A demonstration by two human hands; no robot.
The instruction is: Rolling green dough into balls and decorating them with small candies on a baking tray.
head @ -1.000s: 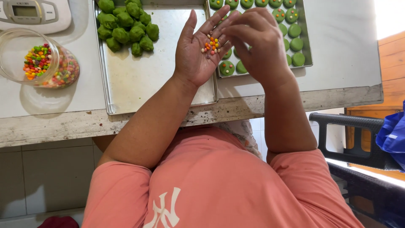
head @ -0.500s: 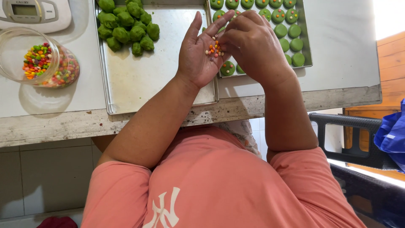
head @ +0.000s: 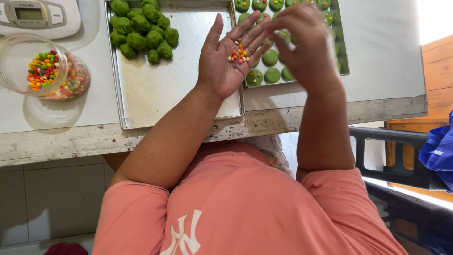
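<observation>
The left hand [head: 226,61] is lying open, cupping small coloured candies [head: 239,54] above the trays. The right hand [head: 306,47] is hovering blurred at three o'clock, fingers pinched; whether it is holding a candy, I cannot tell. Tilting the palm could be spilling candies onto the flat green cookies [head: 270,57].

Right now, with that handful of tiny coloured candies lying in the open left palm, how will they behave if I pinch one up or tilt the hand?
The candies look small, rounded and hard, so they would probably roll off if the left hand tilts. They lie loose in the cupped palm, so a pinch may nudge neighbours. Each is likely very light.
</observation>
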